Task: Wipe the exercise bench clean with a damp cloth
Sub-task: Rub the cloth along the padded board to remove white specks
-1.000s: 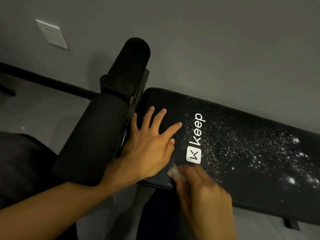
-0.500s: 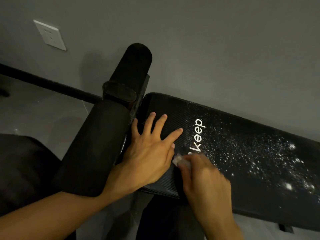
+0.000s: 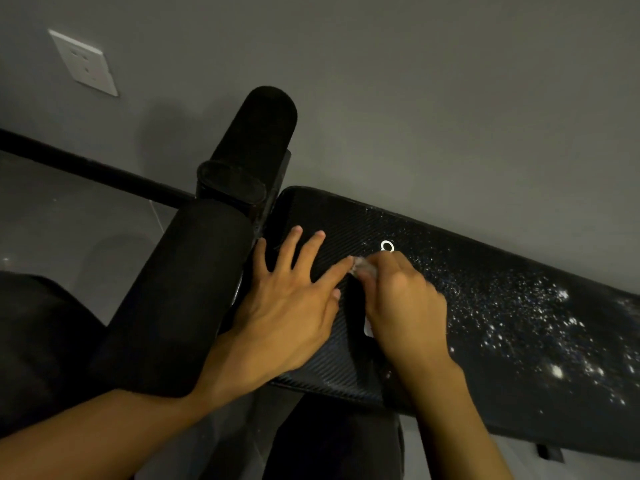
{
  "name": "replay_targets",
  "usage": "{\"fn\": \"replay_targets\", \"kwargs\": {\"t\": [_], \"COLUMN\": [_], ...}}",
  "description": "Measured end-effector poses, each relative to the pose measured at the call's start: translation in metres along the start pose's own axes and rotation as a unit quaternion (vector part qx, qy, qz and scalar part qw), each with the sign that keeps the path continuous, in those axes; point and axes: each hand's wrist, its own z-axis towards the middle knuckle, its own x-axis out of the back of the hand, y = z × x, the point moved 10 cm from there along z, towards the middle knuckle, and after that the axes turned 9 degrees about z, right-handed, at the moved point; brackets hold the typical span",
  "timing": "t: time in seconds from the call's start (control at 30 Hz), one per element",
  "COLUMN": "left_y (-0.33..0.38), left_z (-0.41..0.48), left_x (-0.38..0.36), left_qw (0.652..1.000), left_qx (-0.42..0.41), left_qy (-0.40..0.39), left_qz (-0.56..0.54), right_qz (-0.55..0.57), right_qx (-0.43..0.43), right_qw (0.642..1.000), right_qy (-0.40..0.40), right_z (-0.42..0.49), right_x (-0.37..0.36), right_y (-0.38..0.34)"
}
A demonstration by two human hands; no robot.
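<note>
The black padded exercise bench (image 3: 491, 258) runs from the centre to the right edge, its right part speckled with white powder. My left hand (image 3: 291, 306) lies flat with spread fingers on the bench's left end. My right hand (image 3: 401, 299) covers the white logo and grips a small white damp cloth (image 3: 362, 270), only a corner of which shows past my fingers, pressed onto the pad beside my left index fingertip.
Two black foam rollers (image 3: 194, 289) stick out at the bench's left end. A grey wall (image 3: 415, 98) with a white socket (image 3: 85, 62) stands right behind. Grey floor lies at the left, and a dark seat (image 3: 31, 341) sits at the lower left.
My right hand has slid the cloth away from me, from the near edge up over the logo toward the far side. My left hand has stayed planted.
</note>
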Motion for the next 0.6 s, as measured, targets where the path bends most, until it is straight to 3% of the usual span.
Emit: {"fn": "replay_targets", "kwargs": {"t": [0.27, 0.47, 0.6], "left_y": [0.0, -0.003, -0.002], "left_z": [0.001, -0.002, -0.001], "left_x": [0.001, 0.002, 0.002], "left_qw": [1.0, 1.0, 1.0], "left_qx": [0.005, 0.008, 0.008], "left_qy": [-0.004, -0.006, -0.001], "left_qz": [0.004, 0.009, 0.008], "right_qz": [0.045, -0.025, 0.035], "right_qx": [0.006, 0.01, 0.01], "right_qw": [0.998, 1.0, 0.998], "right_qy": [-0.031, -0.006, -0.046], "right_z": [-0.016, 0.033, 0.003], "right_x": [0.003, -0.005, -0.002], "right_y": [0.003, 0.003, 0.001]}}
